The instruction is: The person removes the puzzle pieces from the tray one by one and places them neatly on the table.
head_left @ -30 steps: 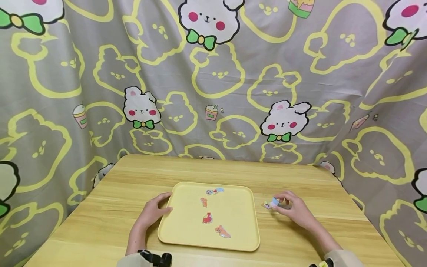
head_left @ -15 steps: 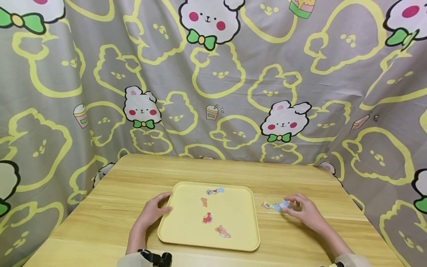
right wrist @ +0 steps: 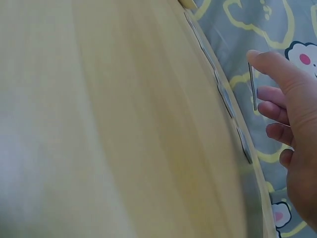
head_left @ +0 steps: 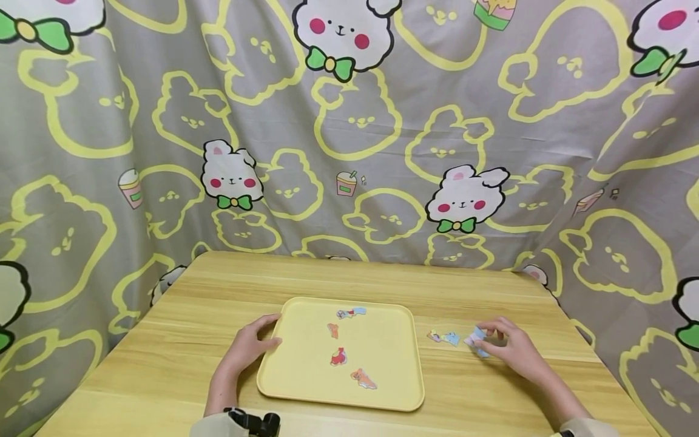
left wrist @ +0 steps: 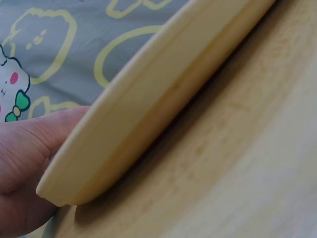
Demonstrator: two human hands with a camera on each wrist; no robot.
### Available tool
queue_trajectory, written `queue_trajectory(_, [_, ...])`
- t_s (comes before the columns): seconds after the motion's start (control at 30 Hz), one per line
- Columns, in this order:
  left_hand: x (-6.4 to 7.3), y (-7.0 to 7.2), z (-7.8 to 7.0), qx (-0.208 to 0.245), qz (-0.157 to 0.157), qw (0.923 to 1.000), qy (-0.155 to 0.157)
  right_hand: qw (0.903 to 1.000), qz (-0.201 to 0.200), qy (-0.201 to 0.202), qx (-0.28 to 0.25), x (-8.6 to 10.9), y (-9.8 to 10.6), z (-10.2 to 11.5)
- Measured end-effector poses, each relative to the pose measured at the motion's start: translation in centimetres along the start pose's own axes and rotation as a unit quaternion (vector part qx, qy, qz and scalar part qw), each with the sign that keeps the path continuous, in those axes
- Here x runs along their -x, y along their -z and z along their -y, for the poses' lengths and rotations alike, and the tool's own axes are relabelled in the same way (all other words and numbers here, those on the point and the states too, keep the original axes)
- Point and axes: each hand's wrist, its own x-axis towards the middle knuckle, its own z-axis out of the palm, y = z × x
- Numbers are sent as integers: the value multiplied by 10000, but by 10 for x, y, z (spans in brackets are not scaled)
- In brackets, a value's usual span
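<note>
My right hand (head_left: 510, 346) pinches a flat light blue and pink cartoon cutout (head_left: 474, 337) between thumb and fingers, over the table right of the tray. Another bluish cutout (head_left: 483, 353) shows just under it. Seen from the right wrist, the held cutout (right wrist: 253, 89) stands edge-on beneath the thumb. Two more, a blue cutout (head_left: 451, 338) and a yellowish purple one (head_left: 435, 335), lie between hand and tray. My left hand (head_left: 253, 343) rests at the left rim of the yellow tray (head_left: 306, 388), its thumb and fingertips touching the edge.
On the tray lie several cutouts: a blue and red one (head_left: 351, 312), a small orange one (head_left: 333, 330), a red one (head_left: 338, 357) and a larger orange one (head_left: 363, 379). A patterned curtain (head_left: 360, 152) encloses the wooden table (head_left: 349, 276) behind and at both sides.
My right hand has moved right, away from the tray, leaving the blue cutout lying beside the yellowish purple one, and still pinches a cutout. The left hand and tray stay in place.
</note>
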Motion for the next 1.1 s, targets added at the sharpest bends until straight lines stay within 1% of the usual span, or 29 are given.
queue_trajectory(0.3, [1, 1, 2, -65, -29, 10000, -66, 9999, -46, -128, 56, 5, 10, -8])
queue_trajectory(0.47, [-1, 0, 2, -84, -30, 9999, -121, 9995, -148, -172, 201, 10, 18, -14])
queue_trajectory(0.6, [-2, -1, 3, -13, -9, 9999, -127, 9994, -150, -201, 227, 15, 23, -18])
queue_trajectory(0.87, [0, -1, 5, -10, 3, 10000, -84, 9995, -120, -204, 219, 19, 29, -22])
queue_trajectory(1.1, [1, 1, 2, -30, 7, 10000, -84, 9992, -218, -101, 320, 22, 36, -26])
